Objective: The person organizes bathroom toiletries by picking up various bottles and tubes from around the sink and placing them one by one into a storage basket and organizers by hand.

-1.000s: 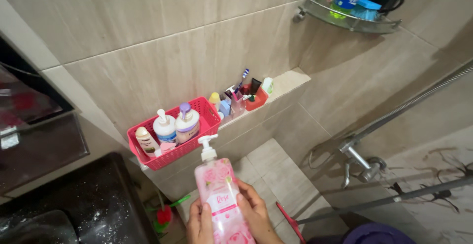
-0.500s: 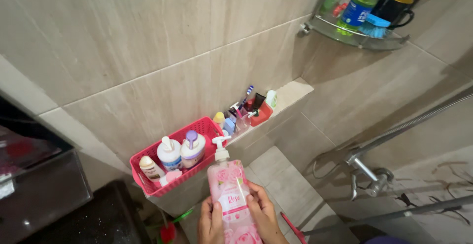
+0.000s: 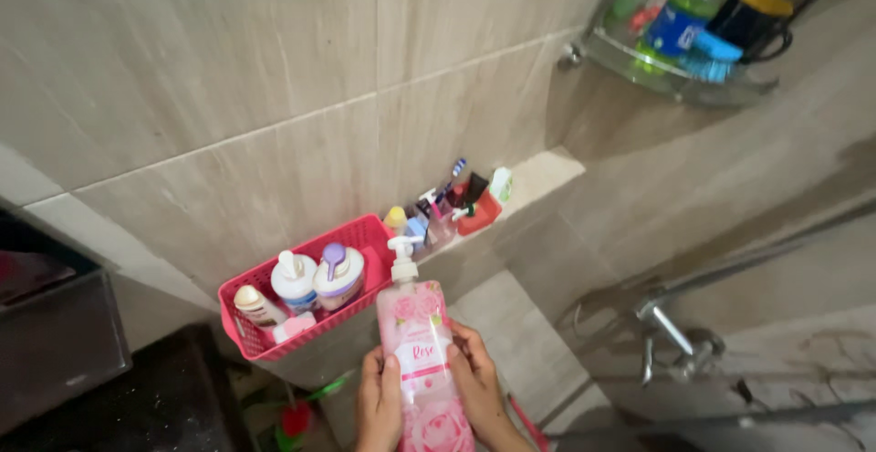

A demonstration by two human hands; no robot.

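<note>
Pink pump bottle (image 3: 422, 361): upright, tilted slightly, low in the middle of the view, white pump head at the top, rose pattern on its body. Held in front of the ledge, just right of the red basket's near corner.

Left hand (image 3: 378, 405): fingers wrapped around the bottle's left side, thumb on its front, closed on it.

Right hand (image 3: 475, 384): fingers curled around the bottle's right side, thumb against the front label, closed on it.

Red basket (image 3: 365, 231): open-mesh plastic, on the tiled ledge (image 3: 538, 167) against the wall. Holds two white pump bottles, one with a white top (image 3: 294, 282) and one with a purple top (image 3: 338, 275), side by side; a small cream bottle (image 3: 255, 306) lies at its left end.

Small toiletries (image 3: 447, 204): clustered on the ledge right of the basket, among them a toothbrush and a red holder; single items are too blurred to sort.

Corner shelf (image 3: 680, 76): glass, upper right, well apart from the hands. Carries a green bottle (image 3: 686, 16) with a blue label and a dark mug (image 3: 753, 16) with a yellow inside.

Tap (image 3: 671, 335): metal, on the right wall, below the shelf.
</note>
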